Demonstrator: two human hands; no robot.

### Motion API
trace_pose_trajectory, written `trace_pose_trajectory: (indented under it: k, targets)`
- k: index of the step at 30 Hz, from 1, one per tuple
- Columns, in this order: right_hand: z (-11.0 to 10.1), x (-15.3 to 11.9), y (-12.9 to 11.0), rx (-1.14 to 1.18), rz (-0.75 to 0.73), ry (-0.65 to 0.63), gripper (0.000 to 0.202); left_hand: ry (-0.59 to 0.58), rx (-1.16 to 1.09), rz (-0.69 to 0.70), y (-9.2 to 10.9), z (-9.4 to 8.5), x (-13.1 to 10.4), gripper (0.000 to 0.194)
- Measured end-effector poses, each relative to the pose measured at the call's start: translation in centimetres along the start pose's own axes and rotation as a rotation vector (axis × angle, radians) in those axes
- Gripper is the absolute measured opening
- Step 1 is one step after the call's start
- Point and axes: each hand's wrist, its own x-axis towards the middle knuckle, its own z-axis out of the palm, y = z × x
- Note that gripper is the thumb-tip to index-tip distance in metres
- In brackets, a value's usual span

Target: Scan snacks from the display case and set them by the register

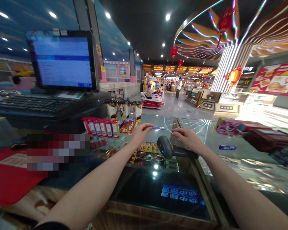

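My left hand (142,132) is closed in a pinch on one end of a slim purple packet (158,128), held level above the glass counter. My right hand (188,139) is a little to the right of the packet's free end, fingers stretched toward it without touching. Nothing shows in those fingers. Below and between the hands lies a black barcode scanner (166,147), its handle pointing right beneath my right hand. Another small purple packet (227,147) rests on the glass farther right.
Small red and purple tubes (105,127) stand left of my left hand, before lidded cups (124,110) and an orange packet (128,127). A monitor (63,60) and keyboard (26,103) stand left. Dark red boxes (270,140) and a pink box (227,126) lie right.
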Motion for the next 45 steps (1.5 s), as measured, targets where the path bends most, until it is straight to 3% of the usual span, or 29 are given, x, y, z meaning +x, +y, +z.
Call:
trace_pose_trajectory:
  k: [4,8,14,30,39,45]
  targets:
    - [-1.8,-0.9,0.0,0.022,-0.023,-0.216,0.033,0.011,-0.009,-0.035,-0.3,-0.1,0.1,0.023]
    - [-2.8,-1.7,-0.3,0.137,0.047,-0.416,0.044,0.035,0.010,-0.048,-0.7,-0.2,0.2,0.025]
    - [-2.8,-2.6,-1.0,-0.002,-0.009,-0.556,0.069,0.061,0.022,-0.054,-1.0,-0.6,0.2,0.024]
    - [-1.7,-3.0,-1.5,-0.219,-0.084,-0.466,0.049,0.134,0.043,-0.093,-2.2,-1.0,0.6,0.022]
    - [-1.9,-2.5,-1.0,-0.116,-0.111,-0.278,0.045,0.164,0.060,-0.102,-2.8,-1.3,0.8,0.022]
    - [-2.1,-2.4,-1.6,-0.054,-0.121,-0.248,0.043,0.164,0.045,-0.109,-2.5,-1.3,0.7,0.020]
